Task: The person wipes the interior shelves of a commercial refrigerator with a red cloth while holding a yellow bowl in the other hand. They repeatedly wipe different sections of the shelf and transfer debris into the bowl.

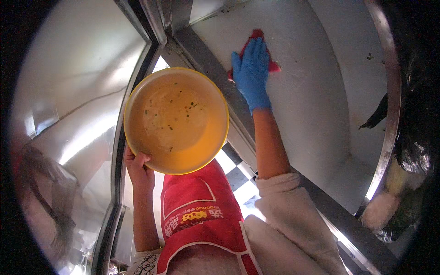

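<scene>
My left hand [139, 165] is bare and grips the near left rim of a round yellow-orange basin [175, 120], thumb on the inside. Small green and brown bits dot the basin's inner surface. To the right, my right hand [252, 68] wears a blue glove and lies flat on a red cloth [275, 66], pressing it to the whitish bottom surface [306, 96] of what looks like a refrigerated cabinet. The cloth's edges stick out past the fingers and beside the palm.
An open metal door with a dark gasket [134, 82] stands at the left. A metal rack edge [388, 137] curves along the right, with plastic-wrapped items [412, 154] beyond it. A dark pointed thing [376, 113] hangs past that edge. Checkered floor [240, 178] shows below.
</scene>
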Tool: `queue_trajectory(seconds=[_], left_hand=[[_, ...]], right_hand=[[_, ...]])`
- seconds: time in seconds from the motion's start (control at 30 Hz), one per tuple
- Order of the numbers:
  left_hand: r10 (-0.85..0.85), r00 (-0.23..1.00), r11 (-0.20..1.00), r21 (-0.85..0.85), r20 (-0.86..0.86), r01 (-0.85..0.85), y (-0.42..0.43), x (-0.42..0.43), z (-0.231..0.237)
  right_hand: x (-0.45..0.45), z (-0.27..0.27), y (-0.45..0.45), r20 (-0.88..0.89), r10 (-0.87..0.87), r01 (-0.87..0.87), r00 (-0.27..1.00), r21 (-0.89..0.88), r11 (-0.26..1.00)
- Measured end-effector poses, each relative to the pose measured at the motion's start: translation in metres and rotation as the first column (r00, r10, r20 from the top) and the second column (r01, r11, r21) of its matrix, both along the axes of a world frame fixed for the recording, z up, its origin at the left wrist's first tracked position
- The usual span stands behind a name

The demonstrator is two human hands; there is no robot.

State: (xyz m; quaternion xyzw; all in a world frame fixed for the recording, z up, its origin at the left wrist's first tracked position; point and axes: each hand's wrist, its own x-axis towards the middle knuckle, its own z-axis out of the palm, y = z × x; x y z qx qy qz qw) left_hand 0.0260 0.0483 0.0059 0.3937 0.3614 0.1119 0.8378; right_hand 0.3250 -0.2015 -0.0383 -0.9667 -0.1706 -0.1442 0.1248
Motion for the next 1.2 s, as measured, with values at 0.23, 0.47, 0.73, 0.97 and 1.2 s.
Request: queue_trajectory(seconds=[0.23, 0.47, 0.73, 0.97, 1.2], left_hand=[[0.023, 1.0, 1.0, 0.001, 0.005, -0.023, -0.001, -0.009, 0.001], [-0.013, 1.0, 1.0, -0.025, -0.024, 0.013, -0.012, 0.0, -0.002], [-0.044, 0.998, 0.999, -0.022, -0.055, 0.043, -0.007, -0.002, -0.003], [-0.066, 0.997, 0.998, 0.014, -0.043, 0.067, -0.009, 0.006, 0.009], [-0.042, 0.992, 0.999, 0.029, -0.123, 0.046, -0.012, 0.01, 0.018]], right_hand=[[-0.01, 0.014, -0.013, 0.093, 0.121, -0.123, 0.988, 0.017, 0.992], [-0.014, 0.013, -0.022, 0.031, 0.024, -0.03, 0.999, 0.202, 0.979], [-0.11, 0.06, -0.069, -0.002, -0.584, 0.528, 0.812, 0.431, 0.732], [-0.13, -0.02, -0.187, 0.104, -0.904, 0.885, 0.415, 0.182, 0.427], [-0.013, -0.032, -0.226, 0.144, -0.712, 0.486, 0.687, -0.82, 0.303]])
